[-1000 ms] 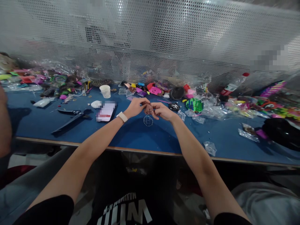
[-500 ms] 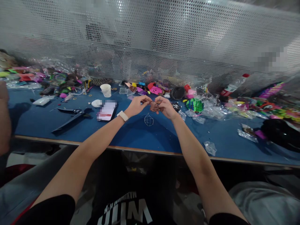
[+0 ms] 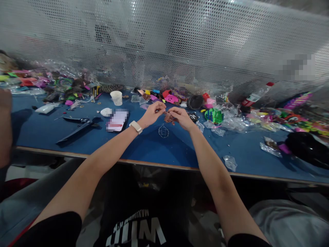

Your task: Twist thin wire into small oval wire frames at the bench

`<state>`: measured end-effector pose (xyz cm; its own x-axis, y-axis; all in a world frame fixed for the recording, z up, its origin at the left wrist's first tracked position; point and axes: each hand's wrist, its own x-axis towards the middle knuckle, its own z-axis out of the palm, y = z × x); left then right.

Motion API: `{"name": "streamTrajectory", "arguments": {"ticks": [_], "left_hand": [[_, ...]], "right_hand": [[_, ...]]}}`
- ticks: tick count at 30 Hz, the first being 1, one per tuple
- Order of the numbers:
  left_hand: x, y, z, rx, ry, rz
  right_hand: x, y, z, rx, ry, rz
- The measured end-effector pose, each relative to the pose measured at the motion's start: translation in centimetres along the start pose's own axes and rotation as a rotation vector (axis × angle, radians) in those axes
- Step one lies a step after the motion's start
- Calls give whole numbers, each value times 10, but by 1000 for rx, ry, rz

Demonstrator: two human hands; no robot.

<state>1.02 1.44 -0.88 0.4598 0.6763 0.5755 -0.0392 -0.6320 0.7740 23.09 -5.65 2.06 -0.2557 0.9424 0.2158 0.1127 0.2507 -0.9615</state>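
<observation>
Above the blue table [image 3: 144, 147], my right hand [image 3: 183, 118] pinches a small reddish-brown lump-like piece [image 3: 169, 117], whose kind I cannot make out. Just to its left is my left hand [image 3: 153, 114], thumb and fingertips pressed together close to the brown piece. Whatever lies between those left fingertips is too small to name. Below both hands a leaf-shaped outline of thin, light wire [image 3: 163, 131] with crossing lines rests on the tabletop.
To the left are a phone [image 3: 117, 120], a white cup [image 3: 116, 98] and a dark curved blade-like piece [image 3: 78, 132]. Colourful scraps and clear plastic bags line the perforated metal screen [image 3: 154, 41]. A bottle [image 3: 257, 94] leans at right. Another person's arm [image 3: 5, 127] shows at far left.
The fingers of my right hand have turned slightly over the brown piece. My left fingertips have shifted a little and sit slightly apart from it. The wire outline stays put.
</observation>
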Motion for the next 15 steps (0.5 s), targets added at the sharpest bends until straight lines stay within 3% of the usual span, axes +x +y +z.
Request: {"name": "streamTrajectory", "arguments": {"ticks": [6,10,15], "left_hand": [[0,-3,1,-79,-28,-60],[-3,1,4,-137,-55,-71],[-2,6,3,-79,23,-35]], "right_hand": [[1,1,2,-14,72,-96],[-1,0,5,-156,102,-199],[-4,0,14,-337,272,-231]]}}
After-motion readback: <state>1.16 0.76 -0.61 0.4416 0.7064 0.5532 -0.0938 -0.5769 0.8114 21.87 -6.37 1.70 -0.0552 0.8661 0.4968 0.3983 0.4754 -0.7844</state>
